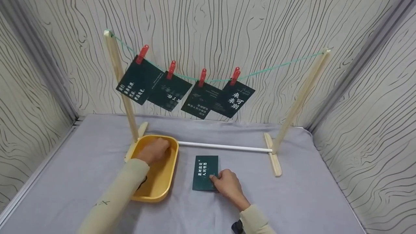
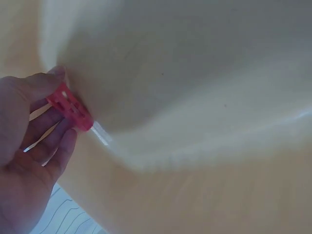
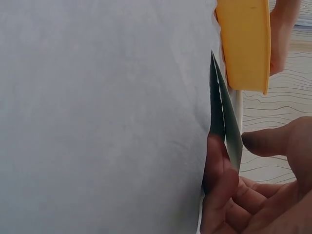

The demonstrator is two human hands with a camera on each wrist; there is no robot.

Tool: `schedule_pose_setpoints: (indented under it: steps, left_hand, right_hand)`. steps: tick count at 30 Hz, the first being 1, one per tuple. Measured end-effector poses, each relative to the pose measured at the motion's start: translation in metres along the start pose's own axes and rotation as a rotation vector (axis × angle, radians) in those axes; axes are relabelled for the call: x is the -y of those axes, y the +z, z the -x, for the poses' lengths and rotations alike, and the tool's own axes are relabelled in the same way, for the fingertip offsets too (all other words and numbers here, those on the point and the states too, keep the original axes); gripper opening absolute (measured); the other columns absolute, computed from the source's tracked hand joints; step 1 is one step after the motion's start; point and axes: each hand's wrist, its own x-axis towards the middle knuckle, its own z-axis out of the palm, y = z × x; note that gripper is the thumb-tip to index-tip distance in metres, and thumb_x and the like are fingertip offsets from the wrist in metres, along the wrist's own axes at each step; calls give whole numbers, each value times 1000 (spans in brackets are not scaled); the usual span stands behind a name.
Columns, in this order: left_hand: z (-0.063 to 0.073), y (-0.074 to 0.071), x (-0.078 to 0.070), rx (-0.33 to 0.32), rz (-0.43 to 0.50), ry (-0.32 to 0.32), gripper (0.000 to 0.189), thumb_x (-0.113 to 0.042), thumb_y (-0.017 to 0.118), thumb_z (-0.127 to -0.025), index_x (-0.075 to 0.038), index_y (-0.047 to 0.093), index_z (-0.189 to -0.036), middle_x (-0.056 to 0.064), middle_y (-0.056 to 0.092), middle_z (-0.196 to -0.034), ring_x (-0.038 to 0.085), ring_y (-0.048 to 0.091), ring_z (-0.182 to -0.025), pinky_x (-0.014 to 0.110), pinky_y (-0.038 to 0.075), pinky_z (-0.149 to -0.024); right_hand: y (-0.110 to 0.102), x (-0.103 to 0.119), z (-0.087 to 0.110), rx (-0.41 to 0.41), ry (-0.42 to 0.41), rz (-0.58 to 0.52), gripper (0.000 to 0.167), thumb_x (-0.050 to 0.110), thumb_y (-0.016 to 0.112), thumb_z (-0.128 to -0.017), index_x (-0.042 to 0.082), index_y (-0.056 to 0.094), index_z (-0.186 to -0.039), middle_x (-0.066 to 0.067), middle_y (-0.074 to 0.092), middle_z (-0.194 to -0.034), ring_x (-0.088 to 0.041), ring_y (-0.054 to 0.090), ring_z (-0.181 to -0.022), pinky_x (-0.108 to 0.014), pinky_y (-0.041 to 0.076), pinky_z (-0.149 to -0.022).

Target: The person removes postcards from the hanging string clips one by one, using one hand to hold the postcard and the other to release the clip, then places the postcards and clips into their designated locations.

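head view: grey cloth (image 1: 279,198) (creased) beneath held card (image 1: 205,173), wavy-lined walls (image 1: 208,35) behind.

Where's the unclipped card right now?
In the head view, the unclipped card is just below centre, nearer the camera than the white rod. The right hand holds its right edge; the yellow bin stands to its left.

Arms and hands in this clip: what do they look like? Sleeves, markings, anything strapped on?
Left hand and right hand are ungloved. Left sleeve and right sleeve are pale cream; the left has a small dark cross-like mark. A dark strap partly shows by the left wrist; a black item by the right is unclear.
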Motion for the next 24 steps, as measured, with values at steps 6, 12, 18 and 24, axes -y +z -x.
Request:
schedule_pose_setpoints:
  steps: [6,12,18,24]
  left_hand:
    - [0,4,1,0,29,-20,7,-2,65,-99,-6,71,-98,7,59,-80,27,58,-81,37,51,-80]
    - [0,5,2,5,55,-22,9,-1,66,-98,-6,71,-91,5,51,-72,25,56,-75,35,48,-72]
    - [-1,6,3,15,73,-40,8,-4,67,-99,-7,71,-93,5,54,-73,25,56,-76,34,48,-73]
    - [-1,4,4,12,67,-41,7,-5,67,-99,-9,71,-95,6,58,-77,24,58,-79,34,50,-75]
  right_hand:
    - [3,0,1,-59,-33,94,43,25,73,-97,15,53,-60,5,48,-53,-11,51,-50,-24,35,-47]
    - [6,0,3,-96,-54,154,42,24,76,-94,13,56,-59,4,48,-53,-12,49,-49,-24,34,-46]
    - [7,2,5,-115,-78,200,41,25,78,-92,12,56,-60,5,43,-53,-11,46,-49,-25,32,-45]
    - [6,4,5,-146,-102,257,38,24,79,-92,10,59,-62,4,43,-54,-13,46,-50,-27,31,-46]
